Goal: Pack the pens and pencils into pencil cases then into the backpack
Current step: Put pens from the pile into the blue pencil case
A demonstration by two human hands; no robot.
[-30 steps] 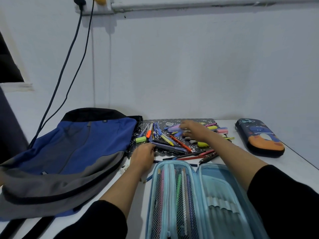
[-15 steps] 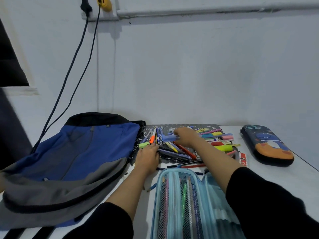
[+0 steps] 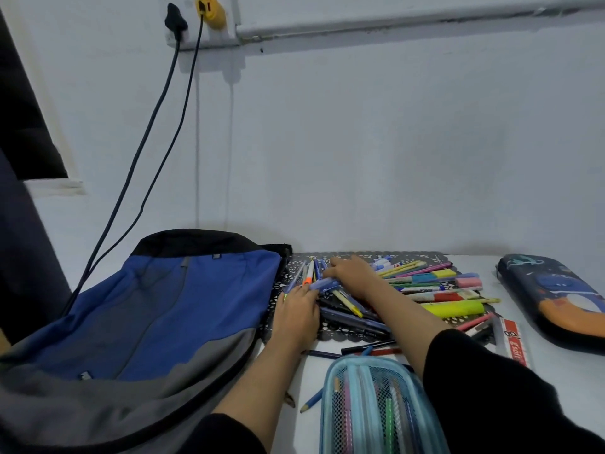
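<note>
While both forearms reach forward over the white desk (image 3: pixel 556 371), the pens (image 3: pixel 425 290) lie in a loose heap on a dark lacy mat (image 3: pixel 409 257) near the wall. Most of those on the heap's right side lie with their long axes roughly left to right, among them a yellow highlighter (image 3: pixel 453 309); those on the left side point away toward the wall or run diagonally. The left hand (image 3: pixel 296 311) rests palm down at the mat's left edge, fingers curled onto pens there; whether it grips any I cannot tell. The right hand (image 3: pixel 352 273) lies across the heap with its fingers closed on a pale blue pen (image 3: pixel 324 285), whose long axis runs nearly sideways toward the left hand. A blue and grey backpack (image 3: pixel 163 322) lies flat to the left, its top toward the wall. At the near edge an open light-blue case (image 3: pixel 376 404) shows pencils behind a mesh pocket, their axes pointing away from the person. A loose blue pencil (image 3: pixel 312 401) lies diagonally just left of it. A closed dark case (image 3: pixel 556 296) sits well apart at the right, lengthwise toward the wall, with a ruler (image 3: pixel 514 342) between it and the heap.
</note>
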